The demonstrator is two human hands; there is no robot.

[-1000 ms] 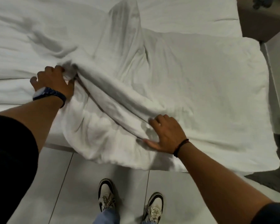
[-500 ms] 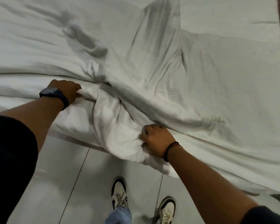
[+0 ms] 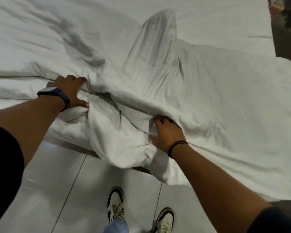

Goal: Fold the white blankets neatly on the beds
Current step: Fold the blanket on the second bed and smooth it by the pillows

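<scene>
Arms both reach forward from the near edge over the bed (image 3: 32, 31), person standing on pale floor tiles (image 3: 57, 190).

Left: forearm angled up-right, dark sleeve (image 3: 2, 174) at near left, dark watch (image 3: 55, 95) on the wrist. Left hand (image 3: 69, 92) is palm-down with fingers spread, thumb splayed toward the near side, pressing on a bunched edge of the white blanket (image 3: 208, 98) at the bed's near side. Not closed around anything, just flat on the fabric.

Centre: blanket is rumpled, one ridge running from the left hand across to the right hand, a lump of it hanging over the near bed edge between the arms. A raised fold stands up far centre. Two sneakers (image 3: 115, 203) below on the tiles.

Right: forearm angled up-left, black band (image 3: 176, 146) on the wrist. Right hand (image 3: 166, 133) is palm-down, fingertips tucked under the ridge fold; cannot tell if they pinch the cloth. Blanket lies flatter to the right, spreading to the bed's right edge, with dark furniture (image 3: 287, 22) at far right.
</scene>
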